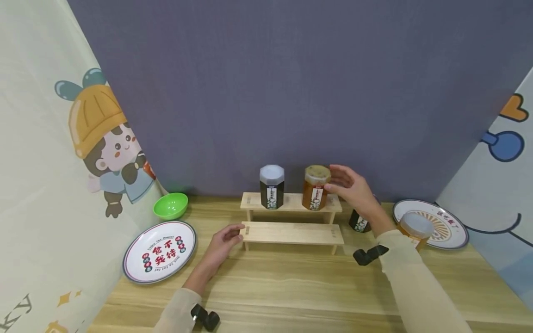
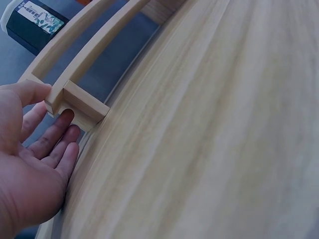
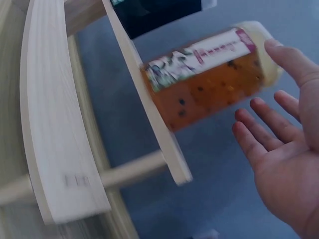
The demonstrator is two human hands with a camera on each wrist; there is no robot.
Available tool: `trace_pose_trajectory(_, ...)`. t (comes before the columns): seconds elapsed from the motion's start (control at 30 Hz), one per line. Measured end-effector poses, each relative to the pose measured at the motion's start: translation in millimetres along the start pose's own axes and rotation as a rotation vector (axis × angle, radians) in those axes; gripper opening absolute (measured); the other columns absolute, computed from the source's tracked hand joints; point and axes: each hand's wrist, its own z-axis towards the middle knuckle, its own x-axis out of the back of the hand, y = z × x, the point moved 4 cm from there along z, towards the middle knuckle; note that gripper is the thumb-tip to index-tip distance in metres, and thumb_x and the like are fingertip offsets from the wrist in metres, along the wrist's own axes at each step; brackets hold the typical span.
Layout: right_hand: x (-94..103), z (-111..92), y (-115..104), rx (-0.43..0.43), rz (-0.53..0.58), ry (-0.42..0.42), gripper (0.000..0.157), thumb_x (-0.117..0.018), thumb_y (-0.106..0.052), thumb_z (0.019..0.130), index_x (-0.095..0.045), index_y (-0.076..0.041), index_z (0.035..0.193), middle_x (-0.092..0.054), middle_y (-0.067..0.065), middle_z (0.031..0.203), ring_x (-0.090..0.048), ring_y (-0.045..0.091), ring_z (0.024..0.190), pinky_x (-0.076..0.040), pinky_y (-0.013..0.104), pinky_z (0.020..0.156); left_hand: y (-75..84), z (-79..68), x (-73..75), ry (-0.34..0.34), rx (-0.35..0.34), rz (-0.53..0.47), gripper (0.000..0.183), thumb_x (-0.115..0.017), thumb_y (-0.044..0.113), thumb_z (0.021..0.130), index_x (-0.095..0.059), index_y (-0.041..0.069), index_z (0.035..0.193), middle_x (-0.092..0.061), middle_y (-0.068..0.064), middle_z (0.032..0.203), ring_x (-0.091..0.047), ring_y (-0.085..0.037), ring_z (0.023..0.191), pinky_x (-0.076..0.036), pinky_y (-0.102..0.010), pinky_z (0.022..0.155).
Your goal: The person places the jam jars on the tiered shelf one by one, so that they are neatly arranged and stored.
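Observation:
A two-step wooden stand (image 1: 291, 232) is in the middle of the head view. On its upper step, a jar of amber contents (image 1: 309, 192) with a yellowish lid stands to the right of a dark jar (image 1: 265, 194) with a white lid. My right hand (image 1: 354, 189) is beside the amber jar, fingers spread and relaxed, thumb at the lid's edge; the right wrist view shows the other fingers apart from the jar (image 3: 219, 92). At the lower step's left end, my left hand (image 1: 221, 245) grips the wood, thumb at the edge and fingers beneath (image 2: 55, 142).
A white plate with red lettering (image 1: 141, 245) and a green bowl (image 1: 170, 206) are on the left. Behind my right forearm are another dark jar (image 1: 358, 223), a second amber jar (image 1: 416, 226) and a patterned plate (image 1: 458, 236). A grey-blue panel (image 1: 283, 92) rises behind the stand.

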Motion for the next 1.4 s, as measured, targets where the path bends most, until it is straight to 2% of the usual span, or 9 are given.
trace_pose_trajectory(0.13,22.2,-16.0,0.1,0.042,0.003,0.018,0.067,-0.072,-0.015,0.097,-0.041,-0.010,0.157,-0.059,0.004,0.147,-0.063,0.007,0.123,-0.055,0.015,0.095,0.6,1.5,-2.4,-0.016,0.005,-0.037,0.034,-0.068,0.011,0.098,-0.067,0.010,0.133,-0.065,-0.013,0.137,-0.059,-0.020,0.122,-0.049,-0.023,0.099)
trace_pose_trajectory(0.23,41.7,-31.7,-0.1,0.027,-0.043,0.048,0.063,-0.072,-0.016,0.098,-0.044,-0.019,0.155,-0.061,-0.008,0.143,-0.063,0.005,0.124,-0.055,0.014,0.093,0.8,2.0,-3.2,-0.019,0.023,-0.069,0.035,-0.068,0.009,0.098,-0.067,0.008,0.133,-0.065,-0.014,0.137,-0.059,-0.020,0.122,-0.050,-0.025,0.100)
trace_pose_trajectory(0.37,67.8,-55.7,1.7,0.018,-0.106,0.094,0.062,-0.070,-0.014,0.099,-0.045,-0.020,0.155,-0.062,-0.017,0.139,-0.062,0.000,0.123,-0.054,0.011,0.092,0.3,2.5,-2.6,-0.018,0.048,-0.097,0.037,-0.068,0.009,0.097,-0.067,0.008,0.134,-0.064,-0.013,0.139,-0.058,-0.018,0.121,-0.051,-0.026,0.101)
trace_pose_trajectory(0.77,142.7,-125.8,35.2,-0.009,-0.047,0.299,0.053,-0.068,-0.004,0.098,-0.052,-0.015,0.148,-0.068,-0.023,0.126,-0.064,-0.011,0.111,-0.045,0.000,0.089,-2.0,2.1,-0.4,-0.007,0.072,-0.149,0.039,-0.069,0.008,0.096,-0.066,0.005,0.135,-0.064,-0.014,0.137,-0.059,-0.014,0.118,-0.054,-0.019,0.093)
trace_pose_trajectory(0.93,158.8,-145.2,52.2,-0.079,-0.170,0.355,0.050,-0.069,-0.011,0.099,-0.053,-0.024,0.145,-0.065,-0.030,0.123,-0.059,-0.017,0.110,-0.043,-0.002,0.085,-4.3,1.6,0.7,-0.009,0.081,-0.183,0.040,-0.069,0.006,0.096,-0.064,0.004,0.136,-0.064,-0.014,0.136,-0.059,-0.013,0.116,-0.055,-0.020,0.092)
trace_pose_trajectory(1.1,165.9,-156.1,69.9,-0.090,-0.102,0.363,0.048,-0.069,-0.007,0.098,-0.055,-0.027,0.140,-0.065,-0.029,0.121,-0.059,-0.018,0.108,-0.044,-0.002,0.084,-5.9,1.7,-0.1,-0.024,0.086,-0.197,0.042,-0.068,0.006,0.097,-0.062,0.003,0.138,-0.063,-0.015,0.136,-0.059,-0.013,0.116,-0.055,-0.021,0.093)
trace_pose_trajectory(1.17,167.2,-159.1,75.4,-0.085,-0.042,0.353,0.049,-0.068,-0.004,0.098,-0.055,-0.026,0.139,-0.066,-0.027,0.121,-0.060,-0.017,0.108,-0.044,-0.002,0.084,-5.8,1.7,-0.8,-0.027,0.086,-0.198,0.042,-0.068,0.006,0.097,-0.062,0.003,0.139,-0.063,-0.014,0.136,-0.059,-0.013,0.115,-0.055,-0.021,0.094)
trace_pose_trajectory(1.33,167.9,-163.5,87.2,-0.140,-0.132,0.294,0.056,-0.066,-0.011,0.101,-0.046,-0.032,0.149,-0.059,-0.036,0.124,-0.052,-0.024,0.108,-0.041,-0.003,0.084,-5.2,1.7,-2.0,-0.022,0.094,-0.207,0.041,-0.067,0.004,0.097,-0.062,0.003,0.138,-0.063,-0.014,0.136,-0.060,-0.012,0.114,-0.056,-0.023,0.095)
trace_pose_trajectory(1.4,167.1,-164.3,92.0,-0.126,-0.107,0.265,0.059,-0.065,-0.008,0.101,-0.043,-0.030,0.152,-0.056,-0.036,0.127,-0.050,-0.024,0.109,-0.041,-0.003,0.085,-4.7,1.9,-2.3,-0.022,0.095,-0.204,0.041,-0.067,0.004,0.097,-0.062,0.003,0.138,-0.063,-0.015,0.137,-0.060,-0.012,0.114,-0.056,-0.024,0.096)
